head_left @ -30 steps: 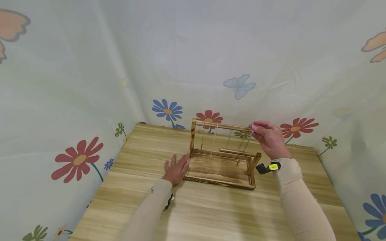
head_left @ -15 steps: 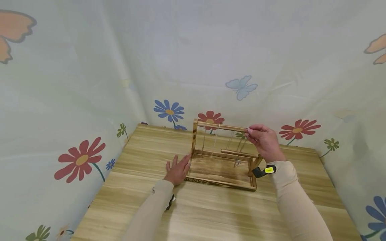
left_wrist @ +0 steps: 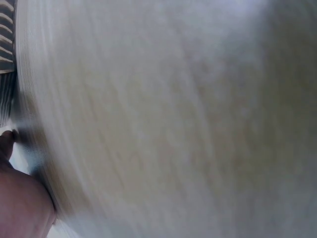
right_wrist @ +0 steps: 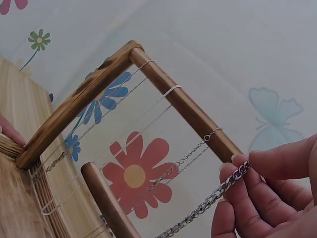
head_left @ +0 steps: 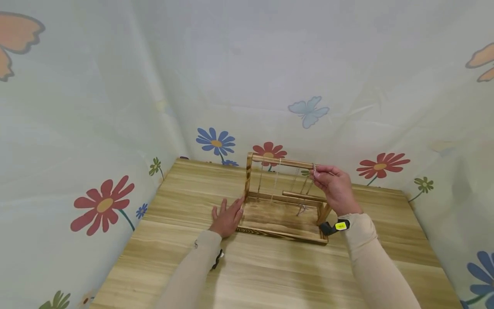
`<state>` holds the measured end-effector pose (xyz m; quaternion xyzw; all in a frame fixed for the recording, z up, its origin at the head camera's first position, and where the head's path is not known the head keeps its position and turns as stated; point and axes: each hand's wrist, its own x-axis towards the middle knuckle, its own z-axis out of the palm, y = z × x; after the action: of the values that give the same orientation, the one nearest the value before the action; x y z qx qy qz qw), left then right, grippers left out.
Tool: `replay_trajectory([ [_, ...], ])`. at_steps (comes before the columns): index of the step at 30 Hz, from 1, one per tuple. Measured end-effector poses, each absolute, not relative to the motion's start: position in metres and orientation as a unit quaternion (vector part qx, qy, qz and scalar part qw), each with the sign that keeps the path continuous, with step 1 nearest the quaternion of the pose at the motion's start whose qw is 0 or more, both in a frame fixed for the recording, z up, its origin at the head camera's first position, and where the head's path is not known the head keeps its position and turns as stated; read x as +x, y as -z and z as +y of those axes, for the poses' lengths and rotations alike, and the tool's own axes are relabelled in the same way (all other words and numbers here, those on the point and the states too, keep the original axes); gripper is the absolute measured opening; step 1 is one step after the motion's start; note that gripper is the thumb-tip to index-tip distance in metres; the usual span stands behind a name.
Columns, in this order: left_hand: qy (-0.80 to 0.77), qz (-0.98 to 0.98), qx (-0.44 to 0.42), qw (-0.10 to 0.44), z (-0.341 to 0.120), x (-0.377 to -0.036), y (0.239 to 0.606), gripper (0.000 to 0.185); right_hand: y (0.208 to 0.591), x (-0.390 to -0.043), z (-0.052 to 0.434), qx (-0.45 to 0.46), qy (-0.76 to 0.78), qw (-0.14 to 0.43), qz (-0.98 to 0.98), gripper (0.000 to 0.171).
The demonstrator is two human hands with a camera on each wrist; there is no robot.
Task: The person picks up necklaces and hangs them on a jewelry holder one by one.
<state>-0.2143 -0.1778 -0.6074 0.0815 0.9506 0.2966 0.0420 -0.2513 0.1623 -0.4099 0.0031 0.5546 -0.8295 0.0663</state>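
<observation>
A wooden rack (head_left: 285, 234) with a tray base and two rails stands on the table. Several thin chains and cords (right_wrist: 148, 116) hang over its top rail (head_left: 283, 162) (right_wrist: 183, 106). My right hand (head_left: 335, 185) (right_wrist: 270, 198) pinches a thicker silver chain (right_wrist: 210, 201) near the right end of that rail; the chain hangs down toward the tray (head_left: 302, 209). My left hand (head_left: 227, 217) lies flat on the table, its fingers straight and touching the rack's left base edge. The left wrist view is a blur of pale wood (left_wrist: 163, 119).
The wooden table (head_left: 254, 270) is enclosed by flower-and-butterfly printed cloth walls (head_left: 96, 128) on the left, back and right. A lower rail (head_left: 302, 196) runs across the rack in front of the hanging chains.
My right hand has come down and slightly left from the rail's right end, bringing the silver chain with it. The left hand has stayed put.
</observation>
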Motion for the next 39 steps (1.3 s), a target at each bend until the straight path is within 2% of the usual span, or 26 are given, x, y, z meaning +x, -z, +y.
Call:
replay_trajectory([
  [9, -0.3, 0.949, 0.084, 0.05, -0.176, -0.215, 0.609, 0.052, 0.422, -0.245, 0.165, -0.002, 0.811, 0.048, 0.583, 0.012],
  [17, -0.294, 0.951, 0.08, 0.049, -0.179, -0.214, 0.609, 0.052, 0.449, -0.24, 0.166, 0.018, 0.684, 0.009, 0.729, 0.026],
  [21, -0.296, 0.951, 0.079, 0.041, -0.184, -0.215, 0.609, 0.052, 0.465, -0.243, 0.163, -0.013, 0.621, -0.02, 0.783, 0.021],
  [28, -0.305, 0.949, 0.075, 0.033, -0.193, -0.214, 0.61, 0.051, 0.477, -0.245, 0.154, -0.046, 0.593, -0.039, 0.803, 0.018],
  [39, -0.313, 0.946, 0.076, 0.035, -0.19, -0.207, 0.612, 0.051, 0.483, -0.239, 0.153, -0.048, 0.554, -0.04, 0.83, 0.017],
])
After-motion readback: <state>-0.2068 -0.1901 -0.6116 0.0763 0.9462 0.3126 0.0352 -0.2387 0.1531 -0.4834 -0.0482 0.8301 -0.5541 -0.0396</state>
